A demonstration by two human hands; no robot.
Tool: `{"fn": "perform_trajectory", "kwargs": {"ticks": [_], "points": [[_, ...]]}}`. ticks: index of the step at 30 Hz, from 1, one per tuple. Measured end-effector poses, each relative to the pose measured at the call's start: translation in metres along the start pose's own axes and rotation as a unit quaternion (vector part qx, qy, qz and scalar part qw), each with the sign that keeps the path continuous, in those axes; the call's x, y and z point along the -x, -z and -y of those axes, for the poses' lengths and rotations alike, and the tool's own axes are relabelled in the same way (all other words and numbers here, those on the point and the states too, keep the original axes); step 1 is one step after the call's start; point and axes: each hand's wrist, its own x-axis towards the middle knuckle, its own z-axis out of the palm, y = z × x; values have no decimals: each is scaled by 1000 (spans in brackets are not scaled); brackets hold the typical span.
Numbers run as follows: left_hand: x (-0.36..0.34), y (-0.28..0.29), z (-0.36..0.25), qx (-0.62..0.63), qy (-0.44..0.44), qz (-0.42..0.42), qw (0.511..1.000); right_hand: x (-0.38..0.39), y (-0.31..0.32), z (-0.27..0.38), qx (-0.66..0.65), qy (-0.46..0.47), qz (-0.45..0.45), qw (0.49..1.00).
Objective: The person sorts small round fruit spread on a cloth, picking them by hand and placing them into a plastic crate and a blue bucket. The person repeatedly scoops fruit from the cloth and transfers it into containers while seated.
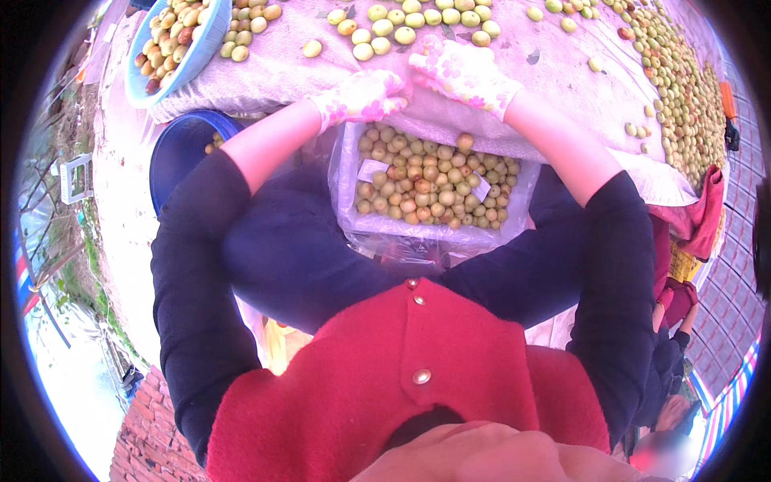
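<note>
My left hand (361, 98), in a white floral glove, is above the back left of a plastic-lined crate, fingers curled; whatever it holds is hidden. My right hand (462, 74), gloved alike, is beside it, a little higher over the pale cloth (546, 96), fingers also curled around something I cannot make out, if anything. The crate (345, 181) rests between my legs, full of small round green, yellow and russet fruits (434, 185), with two white slips among them.
Loose fruits (405, 35) lie on the cloth ahead. A light-blue basket of fruit (140, 48) and a dark-blue bucket (173, 161) are left. A large fruit pile (683, 120) lies right, and another person's hand (687, 313) shows at lower right.
</note>
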Motion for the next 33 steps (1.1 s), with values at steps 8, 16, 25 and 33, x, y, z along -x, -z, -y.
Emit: {"fn": "perform_trajectory", "kwargs": {"ticks": [8, 16, 25, 33], "points": [[29, -20, -43, -244, -72, 14, 967, 59, -3, 13, -128, -7, 5, 992], [29, -133, -55, -338, -47, -110, 933, 144, -56, 31, -169, -49, 88, 980], [32, -261, -34, -285, 77, -261, 919, 170, -172, 121, -36, -154, -6, 987], [32, -224, 20, -271, 161, -310, 897, 152, -166, 81, 85, -147, -55, 984]]}}
